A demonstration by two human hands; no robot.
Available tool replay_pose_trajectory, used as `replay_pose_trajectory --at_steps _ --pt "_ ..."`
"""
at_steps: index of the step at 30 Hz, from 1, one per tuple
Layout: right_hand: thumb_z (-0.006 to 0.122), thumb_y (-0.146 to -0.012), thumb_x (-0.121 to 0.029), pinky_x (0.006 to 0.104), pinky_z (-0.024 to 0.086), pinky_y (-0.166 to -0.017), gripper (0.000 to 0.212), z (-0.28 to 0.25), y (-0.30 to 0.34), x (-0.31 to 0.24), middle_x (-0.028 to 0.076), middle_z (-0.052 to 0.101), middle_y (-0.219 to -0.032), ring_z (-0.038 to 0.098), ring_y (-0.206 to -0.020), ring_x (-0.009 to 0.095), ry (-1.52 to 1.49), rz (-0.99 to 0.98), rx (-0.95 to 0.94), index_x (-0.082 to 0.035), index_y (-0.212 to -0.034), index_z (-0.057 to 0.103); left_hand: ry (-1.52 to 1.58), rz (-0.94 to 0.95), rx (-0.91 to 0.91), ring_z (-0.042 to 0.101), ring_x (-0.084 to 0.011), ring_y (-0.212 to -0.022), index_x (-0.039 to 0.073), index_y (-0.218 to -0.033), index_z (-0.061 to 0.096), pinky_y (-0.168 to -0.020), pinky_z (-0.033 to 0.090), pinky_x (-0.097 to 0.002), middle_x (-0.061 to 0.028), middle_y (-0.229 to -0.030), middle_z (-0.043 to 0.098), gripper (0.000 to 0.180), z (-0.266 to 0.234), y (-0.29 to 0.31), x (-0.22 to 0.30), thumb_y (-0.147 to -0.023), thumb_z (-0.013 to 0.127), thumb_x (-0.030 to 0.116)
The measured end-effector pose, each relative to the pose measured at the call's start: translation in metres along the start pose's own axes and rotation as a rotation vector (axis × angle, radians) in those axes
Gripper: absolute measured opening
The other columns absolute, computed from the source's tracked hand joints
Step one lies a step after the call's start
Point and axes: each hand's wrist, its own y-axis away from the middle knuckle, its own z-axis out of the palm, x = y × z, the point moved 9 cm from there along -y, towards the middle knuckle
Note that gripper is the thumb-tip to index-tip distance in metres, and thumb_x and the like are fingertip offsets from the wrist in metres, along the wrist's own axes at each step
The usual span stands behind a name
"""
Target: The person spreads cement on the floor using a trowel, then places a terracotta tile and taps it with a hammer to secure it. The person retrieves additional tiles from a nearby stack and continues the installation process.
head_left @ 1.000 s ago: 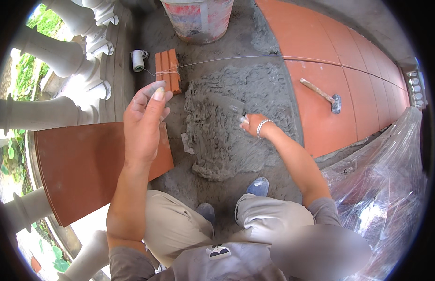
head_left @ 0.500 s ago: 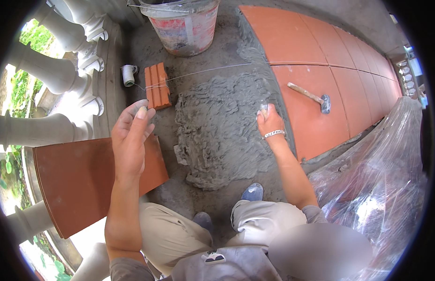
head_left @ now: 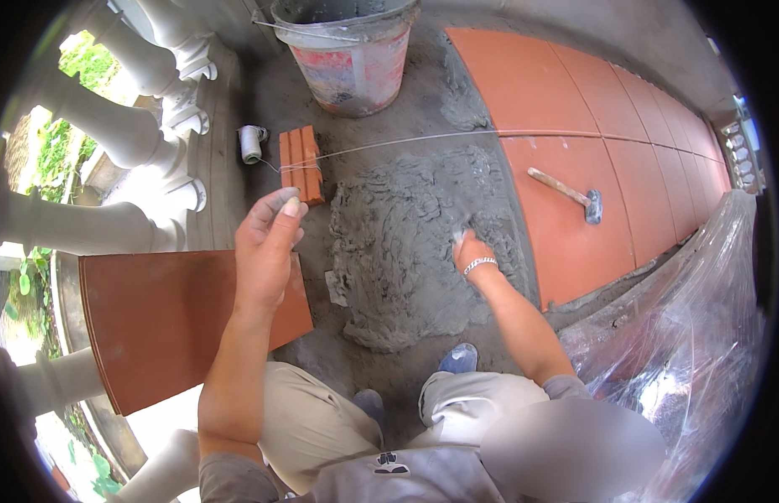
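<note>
Shows wet grey mortar (head_left: 398,277) spread on grey floor (head_left: 427,74), beside laid flat orange tiles (head_left: 566,251).
Includes left hand (head_left: 268,243), raised before stacked terracotta slabs (head_left: 171,310), thumb and fingertips together; right hand (head_left: 475,253), low over the mortar, fingers curled, contents too blurred to tell. Also lists ribbed orange brick (head_left: 296,155) wound with white string (head_left: 389,146), white spool (head_left: 252,144) just beside it, wooden-handled grey-headed hammer (head_left: 566,189) on the laid tiles, red-and-grey stained bucket (head_left: 347,71) beyond.

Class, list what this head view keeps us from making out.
Head view:
Right hand: anything gripped, blurred against the mortar.
Stacked tiles: part hidden behind the left forearm.
Bucket: far rim, cut off by the upper edge.
Plastic sheeting: contents obscured by folds and glare.
</note>
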Motion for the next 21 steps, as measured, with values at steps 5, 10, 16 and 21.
replay_pose_trajectory --at_steps 5,10,16,21 --pt "0.054 -0.092 -0.034 0.0493 0.049 -0.088 0.047 -0.005 0.005 -0.007 0.031 0.064 -0.104 0.062 -0.099 0.046 -0.135 -0.029 0.097 0.004 -0.119 0.046 -0.027 -0.001 0.003 0.056 -0.0148 -0.111 0.006 -0.122 0.057 -0.09 0.044 -0.0326 -0.0022 -0.117 0.059 0.035 -0.003 -0.001 -0.004 -0.096 0.059 0.029" --pt "0.054 -0.092 -0.035 0.0487 0.049 -0.089 0.05 -0.01 0.001 0.001 0.033 0.064 -0.103 0.062 -0.1 0.045 -0.265 0.058 0.182 0.006 -0.118 0.046 -0.019 0.01 0.035 0.057 -0.0146 -0.11 0.006 -0.122 0.057 -0.089 0.044 -0.0321 -0.0023 -0.117 0.059 0.035 -0.01 -0.005 -0.001 -0.096 0.059 0.029" --pt "0.051 -0.093 -0.033 0.0465 0.048 -0.092 0.048 0.021 -0.01 -0.043 0.031 0.063 -0.11 0.062 -0.105 0.043 -0.129 0.027 -0.095 0.008 -0.116 0.046 -0.013 -0.005 0.008 0.057 -0.0143 -0.109 0.006 -0.122 0.057 -0.089 0.045 -0.0317 -0.0024 -0.116 0.06 0.035 0.002 -0.007 -0.007 -0.095 0.06 0.029" --pt "0.05 -0.094 -0.031 0.0464 0.049 -0.091 0.046 0.051 0.016 -0.122 0.031 0.064 -0.107 0.062 -0.103 0.043 0.028 -0.307 -0.302 0.008 -0.118 0.045 -0.019 -0.012 -0.015 0.057 -0.015 -0.11 0.005 -0.122 0.058 -0.089 0.045 -0.0324 -0.0031 -0.116 0.059 0.035 0.013 -0.011 -0.009 -0.095 0.061 0.029"
